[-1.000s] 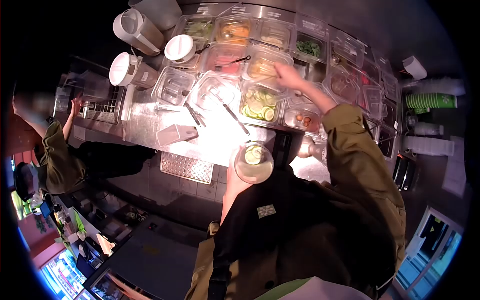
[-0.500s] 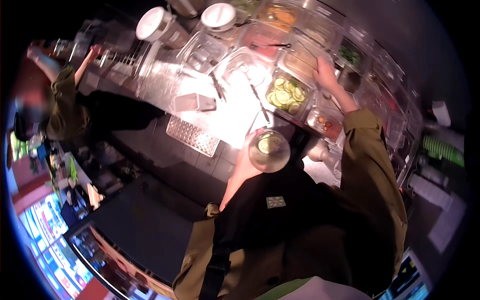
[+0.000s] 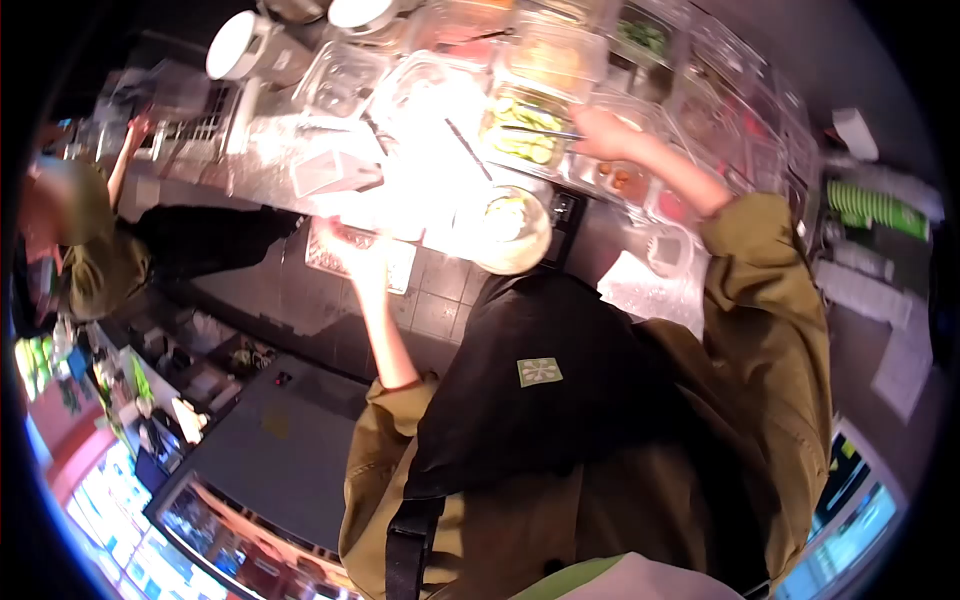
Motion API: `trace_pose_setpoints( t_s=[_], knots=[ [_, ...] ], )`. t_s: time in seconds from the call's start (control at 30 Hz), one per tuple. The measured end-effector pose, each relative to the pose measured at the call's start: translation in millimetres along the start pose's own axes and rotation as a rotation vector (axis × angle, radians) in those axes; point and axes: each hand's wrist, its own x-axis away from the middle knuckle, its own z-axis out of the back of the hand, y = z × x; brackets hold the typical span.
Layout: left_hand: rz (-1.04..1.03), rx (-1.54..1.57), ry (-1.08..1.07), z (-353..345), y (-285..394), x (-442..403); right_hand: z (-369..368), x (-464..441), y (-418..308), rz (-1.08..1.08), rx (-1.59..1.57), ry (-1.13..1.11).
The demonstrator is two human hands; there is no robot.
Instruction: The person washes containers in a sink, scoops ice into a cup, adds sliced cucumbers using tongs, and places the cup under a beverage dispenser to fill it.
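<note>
My right hand (image 3: pixel 600 133) grips metal tongs (image 3: pixel 540 131), whose tips reach over the sliced cucumber (image 3: pixel 522 140) in a clear container. A round cup (image 3: pixel 525 250) with pale slices on top stands at the counter's near edge, touched by neither hand. To its left, my left hand (image 3: pixel 352 250) is in the air, blurred and brightly lit, with its fingers apart and nothing visible in them. Behind the cucumber is a container of pale orange food (image 3: pixel 550 62).
A clear rectangular container (image 3: pixel 335 172) lies on the counter, beside dark-handled utensils. White-lidded pitchers (image 3: pixel 240 48) stand at the back left. A co-worker (image 3: pixel 95 240) is at the far left. Green stacked cups (image 3: pixel 875 207) are at the right.
My left hand has let go of the cup and moved left. My right hand has moved from the pale orange food to the cucumber, now with tongs visible. The view has shifted.
</note>
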Motion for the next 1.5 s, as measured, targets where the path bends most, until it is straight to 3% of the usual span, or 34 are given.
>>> trace_pose_setpoints(
  t_s=[0.03, 0.13, 0.17, 0.23, 0.27, 0.33, 0.37, 0.4, 0.43, 0.5, 0.57, 0.6, 0.63, 0.7, 0.8, 0.83, 0.9, 0.97, 1.0, 1.07, 1.2, 1.3, 1.5],
  knots=[
    [0.074, 0.075, 0.196, -2.8, -37.5, -10.7, 2.9, 5.2, -25.5, -0.036, -0.038, -0.020],
    [0.034, -0.027, 0.304, -17.1, -65.5, -47.9, -57.3, -28.2, -31.1, -0.382, -0.184, 0.060],
    [0.038, -0.123, 0.300, -22.5, -68.6, -57.8, -58.6, -23.2, -51.4, -0.516, -0.149, 0.244],
    [0.079, -0.149, 0.284, -33.4, -57.5, -69.8, -61.8, 0.3, -76.4, -0.391, -0.308, 0.434],
    [0.100, -0.153, 0.278, -36.1, -49.0, -69.1, -61.5, 26.0, -90.0, -0.224, -0.391, 0.584],
    [0.082, -0.167, 0.295, -36.9, -52.8, -65.1, -68.6, 105.7, -112.6, 0.042, -0.693, 0.653],
    [0.045, -0.174, 0.316, -36.9, -72.5, -60.7, -53.2, 142.9, -127.2, -0.212, -0.963, 0.220],
    [0.009, -0.176, 0.342, -39.6, -90.4, -53.7, -77.8, 178.2, -116.3, -0.097, -1.042, 0.188],
    [-0.025, -0.214, 0.391, -40.7, -103.1, -42.5, -117.8, 202.8, -92.5, -0.150, -1.247, 0.033],
    [-0.067, -0.081, 0.439, -39.9, -129.5, -18.4, -178.0, 242.8, -47.2, -0.742, -1.352, 0.187],
    [0.068, -0.059, 0.373, -34.1, -94.3, 18.5, -216.2, 250.2, -11.6, -0.740, -0.741, 0.774],
    [0.152, -0.033, 0.334, -27.0, -74.7, 38.2, -233.2, 239.0, 8.6, -0.556, -0.547, 1.034],
    [0.233, -0.008, 0.301, -19.3, -60.4, 58.0, -206.8, 229.6, -2.0, -0.413, -0.796, 1.084],
    [0.174, -0.029, 0.298, -7.7, -54.3, 89.1, -205.2, 214.9, 19.4, -0.390, -0.950, 0.693],
    [0.094, 0.085, 0.309, 5.3, -31.8, 136.0, -192.0, 198.2, 14.5, -0.380, -0.943, 0.890],
    [0.104, 0.159, 0.290, 8.6, -6.1, 150.3, -170.5, 205.0, -2.9, -0.268, -0.859, 1.018],
    [0.129, 0.297, 0.224, 2.6, 71.4, 179.1, -131.3, 234.0, -43.8, -0.301, -0.598, 1.085],
    [0.013, 0.330, -0.217, -13.1, 145.3, 204.5, -101.1, 267.1, -86.3, -0.311, -0.540, 1.048],
    [0.079, 0.629, -0.348, -31.6, 181.2, 218.6, -92.0, 282.9, -101.8, -0.314, -0.510, 1.038],
    [0.139, 0.819, -0.482, -56.3, 237.2, 237.8, -86.4, 312.3, -119.1, -0.223, -0.456, 1.025],
    [0.357, 1.118, -0.622, -68.9, 281.6, 251.0, -65.0, 376.5, -141.9, -0.067, -0.351, 0.951],
    [0.397, 1.234, -0.742, -67.3, 294.3, 260.2, -67.1, 405.4, -136.3, -0.048, -0.543, 0.936],
    [0.381, 1.252, -0.775, -67.7, 315.0, 273.7, -67.6, 432.1, -129.6, -0.011, -0.574, 0.946]
  ],
)
